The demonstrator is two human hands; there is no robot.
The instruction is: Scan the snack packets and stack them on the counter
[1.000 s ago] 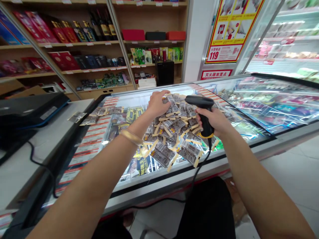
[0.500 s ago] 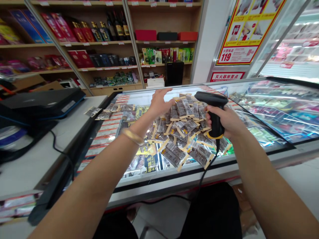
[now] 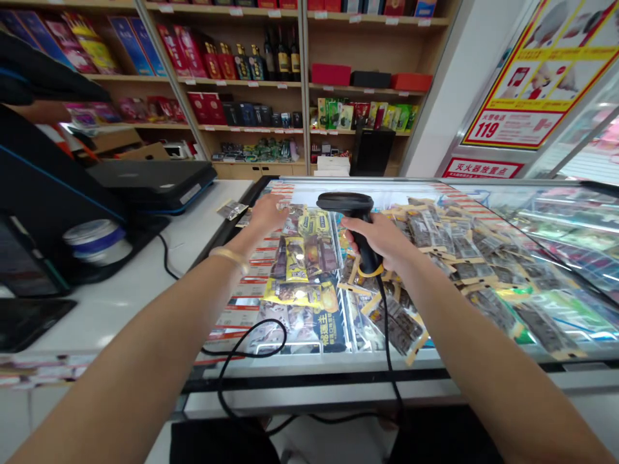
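Glass freezer top (image 3: 406,187): right hand (image 3: 388,241) grips scanner (image 3: 358,207); left hand (image 3: 265,215) near packets (image 3: 232,209), hold unclear.

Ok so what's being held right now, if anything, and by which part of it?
The right hand holds the black scanner by its handle; whether the left hand grips anything can't be told.

PLACE: shop | bottles (image 3: 282,59) and boxes (image 3: 331,74) are filling tagged shelves (image 3: 372,55) beyond the right grip (image 3: 387,240), which is holding a scanner (image 3: 345,203) | packets (image 3: 296,261) are showing through a glass-topped display case (image 3: 338,401) beneath it | price labels (image 3: 239,317) are running near the left grip (image 3: 265,214)
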